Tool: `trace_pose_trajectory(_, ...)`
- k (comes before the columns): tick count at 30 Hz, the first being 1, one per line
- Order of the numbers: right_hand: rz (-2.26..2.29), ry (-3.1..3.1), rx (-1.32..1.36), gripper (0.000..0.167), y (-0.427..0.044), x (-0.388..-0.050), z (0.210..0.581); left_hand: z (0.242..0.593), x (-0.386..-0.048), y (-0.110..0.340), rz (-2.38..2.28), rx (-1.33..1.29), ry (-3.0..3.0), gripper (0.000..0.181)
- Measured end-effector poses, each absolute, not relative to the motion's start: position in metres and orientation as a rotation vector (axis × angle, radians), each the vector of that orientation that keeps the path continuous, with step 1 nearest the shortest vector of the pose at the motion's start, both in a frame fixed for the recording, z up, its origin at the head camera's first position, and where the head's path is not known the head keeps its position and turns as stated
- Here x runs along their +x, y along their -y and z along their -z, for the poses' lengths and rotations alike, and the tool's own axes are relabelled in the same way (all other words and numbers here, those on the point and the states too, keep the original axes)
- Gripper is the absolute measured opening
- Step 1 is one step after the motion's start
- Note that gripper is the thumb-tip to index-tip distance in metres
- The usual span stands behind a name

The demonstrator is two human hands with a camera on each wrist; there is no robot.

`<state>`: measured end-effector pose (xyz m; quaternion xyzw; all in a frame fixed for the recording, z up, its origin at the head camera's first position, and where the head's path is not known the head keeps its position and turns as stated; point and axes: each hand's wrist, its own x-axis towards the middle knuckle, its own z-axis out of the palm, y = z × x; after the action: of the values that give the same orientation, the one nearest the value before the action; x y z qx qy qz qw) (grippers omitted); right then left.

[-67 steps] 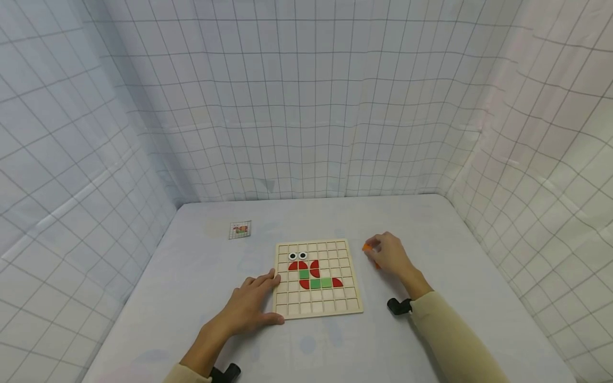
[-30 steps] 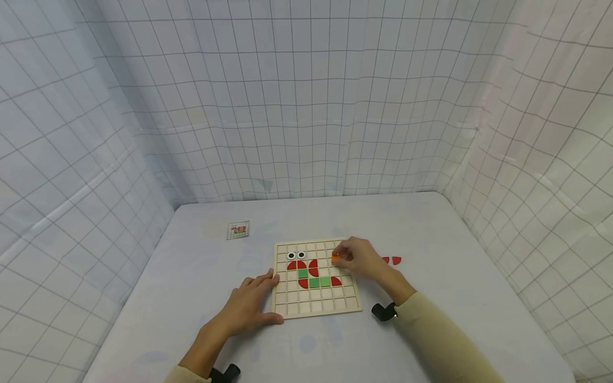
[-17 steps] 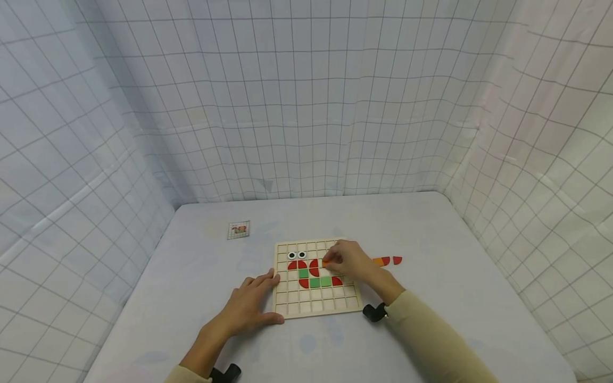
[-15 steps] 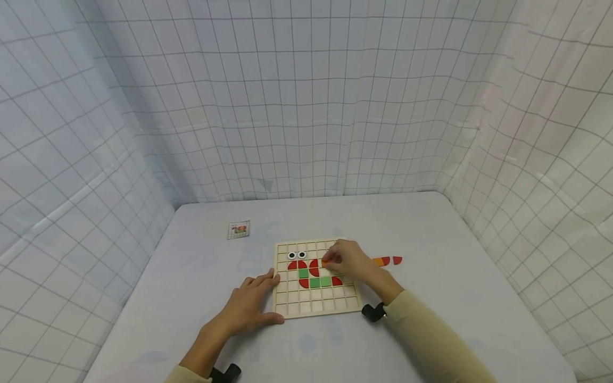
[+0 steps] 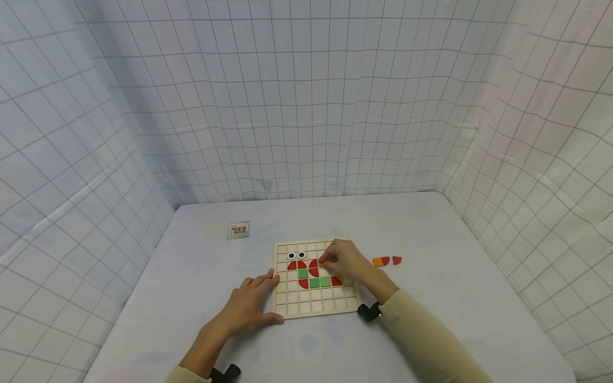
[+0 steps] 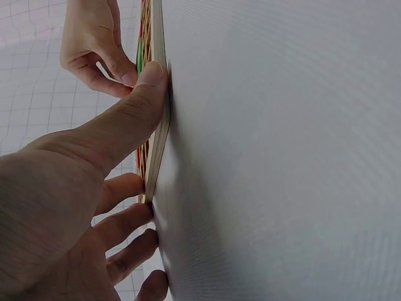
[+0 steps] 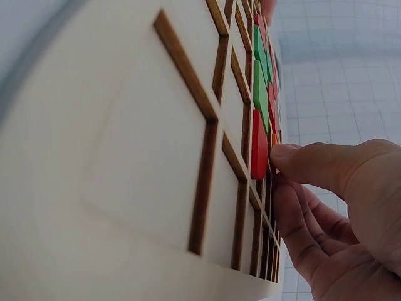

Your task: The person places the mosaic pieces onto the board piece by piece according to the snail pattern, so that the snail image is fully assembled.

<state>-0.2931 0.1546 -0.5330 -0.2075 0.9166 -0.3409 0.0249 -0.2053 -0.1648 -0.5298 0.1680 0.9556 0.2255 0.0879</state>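
A wooden grid board [image 5: 306,308] lies on the table, bearing two eye discs [image 5: 296,256], red quarter-round tiles [image 5: 313,272] and green square tiles [image 5: 314,283]. My left hand [image 5: 246,307] rests against its left side, fingers spread, thumb on the near left corner. Over the upper middle of the board, my right hand [image 5: 346,260] pinches a small orange tile [image 5: 321,263] between thumb and fingers, just right of the red tiles. Most of that orange tile is hidden by the fingertips; only a sliver of orange [image 7: 274,139] shows in the right wrist view.
Right of the board lie an orange tile [image 5: 377,262] touching a red quarter-round tile, and a separate red quarter-round piece [image 5: 397,260]. A small picture card [image 5: 238,230] sits back left on the white table [image 5: 431,229]. Grid-patterned curtains surround three sides.
From the loose tiles at the right, my right hand has carried the orange tile leftward over the board, shifting slightly farther left in the last half second. The left hand stays put.
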Motion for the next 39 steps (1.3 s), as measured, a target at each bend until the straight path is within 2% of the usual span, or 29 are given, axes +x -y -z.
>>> trace_pose_trajectory(13, 0.993, -2.916, -0.731, 0.015, -0.173, -0.290, 0.535, 0.529, -0.204, 0.163, -0.685, 0.491, -2.840, 0.107)
trace_pose_trajectory(27, 0.883, -2.937, -0.633, 0.024, -0.239, -0.283, 0.530, 0.529, -0.203, 0.163, -0.676, 0.497, -2.843, 0.107)
trace_pose_trajectory(39, 0.790, -2.898, -0.546, 0.042, -0.288, -0.280, 0.531, 0.532, -0.205, 0.166, -0.673, 0.510, -2.846, 0.107)
